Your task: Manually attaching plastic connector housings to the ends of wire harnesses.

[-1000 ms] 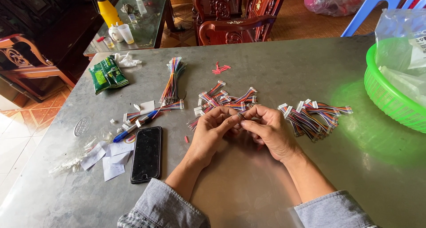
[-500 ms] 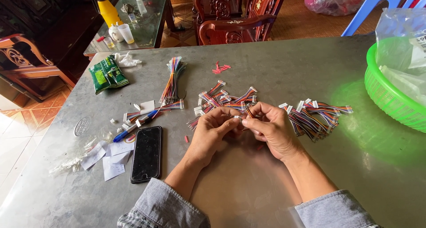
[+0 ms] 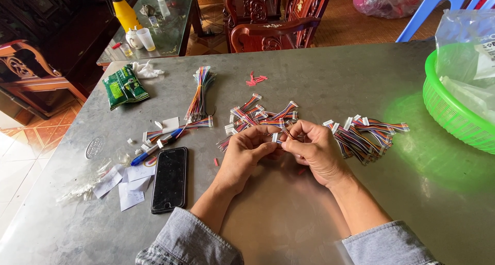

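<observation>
A small white connector [image 3: 275, 137] is pinched between narrowed fingertips of left hand [image 3: 246, 152] and right hand [image 3: 315, 150]; attached wires apparently multicoloured.

One phone [image 3: 169, 179], one green basket [image 3: 448, 118], two hands, three wire piles.

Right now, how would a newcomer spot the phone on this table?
Start at the grey metal table and go to its left side, beside the left hand. The black smartphone lies flat, screen dark, between white paper scraps and that forearm: the only large black slab there.
</observation>
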